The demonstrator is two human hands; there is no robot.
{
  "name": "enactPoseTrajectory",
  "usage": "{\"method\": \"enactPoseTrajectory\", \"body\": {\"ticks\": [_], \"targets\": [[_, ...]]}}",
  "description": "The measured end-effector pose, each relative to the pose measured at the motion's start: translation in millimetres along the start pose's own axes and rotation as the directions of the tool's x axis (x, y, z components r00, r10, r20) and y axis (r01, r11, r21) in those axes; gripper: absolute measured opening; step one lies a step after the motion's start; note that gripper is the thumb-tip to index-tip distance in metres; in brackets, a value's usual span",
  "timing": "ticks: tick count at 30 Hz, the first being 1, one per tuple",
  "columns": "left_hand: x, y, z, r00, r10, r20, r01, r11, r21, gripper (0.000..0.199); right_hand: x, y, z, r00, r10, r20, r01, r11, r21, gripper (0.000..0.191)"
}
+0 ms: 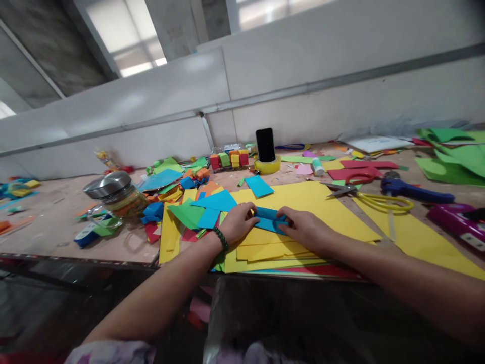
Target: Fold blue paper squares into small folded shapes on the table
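Between my two hands is a strip of blue paper (270, 222), partly folded up along its length. My left hand (239, 222), with a dark green bead bracelet at the wrist, pinches its left end. At the right end, my right hand (303, 228) has its thumb and fingers closed on the paper. Beneath lies a stack of yellow paper sheets (333, 215) at the table's front edge. Loose blue paper pieces (259, 186) and a green paper piece (186, 214) lie close to my left hand.
A glass jar with a metal lid (113, 194) stands at left. Scissors with yellow handles (384, 201), a blue-handled tool (417, 190) and a purple device (456, 222) lie at right. A phone (265, 144) stands by a yellow tape roll (267, 165) behind, near small folded paper cubes (229, 160).
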State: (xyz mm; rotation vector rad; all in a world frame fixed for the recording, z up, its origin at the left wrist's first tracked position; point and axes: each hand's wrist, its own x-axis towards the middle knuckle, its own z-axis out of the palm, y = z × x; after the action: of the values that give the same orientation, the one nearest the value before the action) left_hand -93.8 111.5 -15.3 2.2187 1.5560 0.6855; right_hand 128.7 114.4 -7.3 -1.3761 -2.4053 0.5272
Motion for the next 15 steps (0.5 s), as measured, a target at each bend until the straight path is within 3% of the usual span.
{"method": "enactPoseTrajectory", "body": {"ticks": [2, 5, 8, 10, 15], "targets": [[-5, 3, -2.1, 0.998, 0.066, -0.015, -0.065, 0.996, 0.066, 0.015, -3, -2, 0, 0.999, -0.041, -0.016, 0.038, 0.989, -0.144, 0.019], [-15, 8, -7.1, 0.949, 0.303, 0.091, -0.316, 0.916, 0.247, 0.017, -7, -5, -2, 0.974, -0.220, -0.044, 0.187, 0.904, -0.385, 0.017], [-24, 10, -11.7, 0.861, 0.454, 0.229, -0.508, 0.785, 0.355, 0.024, -7, -6, -3, 0.879, -0.475, 0.040, 0.432, 0.759, -0.487, 0.022], [-28, 10, -14.0, 0.849, 0.467, 0.247, -0.528, 0.759, 0.380, 0.025, -5, -6, -3, 0.809, -0.578, 0.107, 0.551, 0.681, -0.482, 0.022], [-28, 13, -19.5, 0.843, 0.454, 0.289, -0.538, 0.706, 0.461, 0.024, 2, -11, -6, 0.711, -0.670, 0.216, 0.683, 0.582, -0.441, 0.012]]}}
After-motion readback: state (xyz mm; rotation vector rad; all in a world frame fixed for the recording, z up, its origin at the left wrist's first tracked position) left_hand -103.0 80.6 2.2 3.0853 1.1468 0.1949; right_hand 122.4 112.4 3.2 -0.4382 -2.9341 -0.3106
